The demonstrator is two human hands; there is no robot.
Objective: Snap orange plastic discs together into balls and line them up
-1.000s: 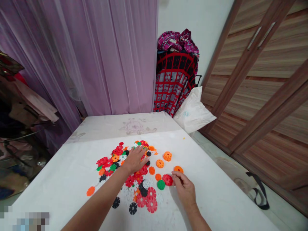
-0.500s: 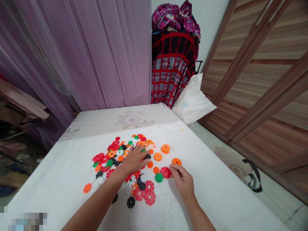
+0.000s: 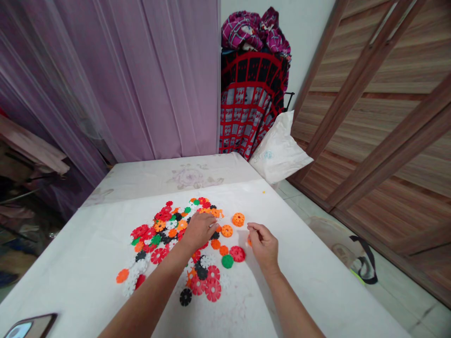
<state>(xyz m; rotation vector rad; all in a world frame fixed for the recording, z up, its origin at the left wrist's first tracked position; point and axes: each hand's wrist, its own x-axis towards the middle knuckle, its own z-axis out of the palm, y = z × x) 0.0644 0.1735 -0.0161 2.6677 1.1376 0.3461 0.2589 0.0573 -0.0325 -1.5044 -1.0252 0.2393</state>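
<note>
My left hand [image 3: 200, 231] rests over a pile of notched plastic discs [image 3: 164, 216] in red, orange, white, black and green. Its fingers are bent down, and what they hold, if anything, is hidden. Right of the pile, my right hand [image 3: 264, 245] hovers with thumb and fingertips pressed together; I cannot make out anything between them. It partly covers an orange disc [image 3: 249, 241] on the table. Close by lie stacked orange discs [image 3: 238, 219], a single orange disc [image 3: 226, 231], a red disc [image 3: 237, 254] and a green disc [image 3: 227, 261].
A white cloth covers the table [image 3: 317, 286]. A phone [image 3: 35, 326] lies at its near left corner. Beyond the right edge are a white bag [image 3: 280, 150] and a clear bag with black handles [image 3: 362, 263] on the floor. A purple curtain [image 3: 169, 84] hangs behind.
My left hand's spread fingers have curled down onto the pile. My right hand has moved away from the red disc, slightly farther back, and now covers part of the orange disc.
</note>
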